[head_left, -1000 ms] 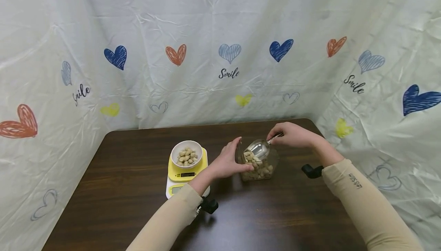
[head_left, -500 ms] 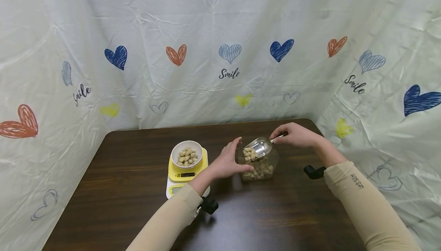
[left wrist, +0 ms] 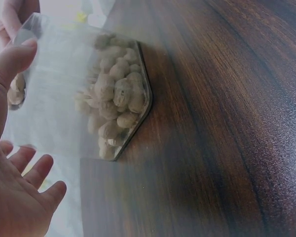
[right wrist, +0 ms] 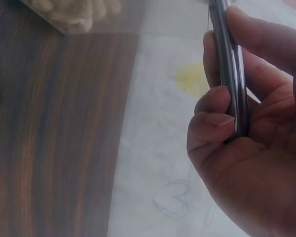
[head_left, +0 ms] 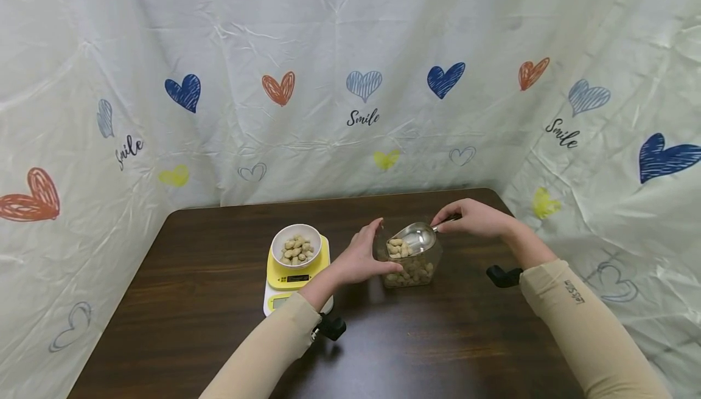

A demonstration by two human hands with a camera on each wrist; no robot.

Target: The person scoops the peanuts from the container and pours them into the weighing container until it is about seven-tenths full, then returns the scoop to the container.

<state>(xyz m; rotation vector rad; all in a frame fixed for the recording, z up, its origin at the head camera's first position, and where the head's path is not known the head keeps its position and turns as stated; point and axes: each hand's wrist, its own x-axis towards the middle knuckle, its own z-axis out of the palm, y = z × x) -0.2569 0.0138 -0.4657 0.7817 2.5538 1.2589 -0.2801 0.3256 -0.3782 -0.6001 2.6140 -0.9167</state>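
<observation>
A clear plastic container (head_left: 432,269) of unshelled peanuts stands right of centre on the table. My left hand (head_left: 358,259) holds its left side; in the left wrist view the thumb (left wrist: 19,57) lies on the wall and the other fingers spread round the side. With curled fingers my right hand (head_left: 473,219) grips the handle of a metal scoop (head_left: 421,236), whose bowl, tilted at the container's mouth, carries several peanuts (head_left: 398,247). The handle (right wrist: 229,69) runs between thumb and fingers in the right wrist view.
Left of the container, a white bowl (head_left: 275,246) with peanuts sits on a yellow and white kitchen scale (head_left: 279,278). The left forearm partly hides the scale's display. A printed curtain (head_left: 306,162) hangs behind the dark wooden table (head_left: 208,301).
The scoop has tilted back and moved slightly right, with peanuts resting in it. My right hand has shifted a little to the right. The left hand has stayed on the container.
</observation>
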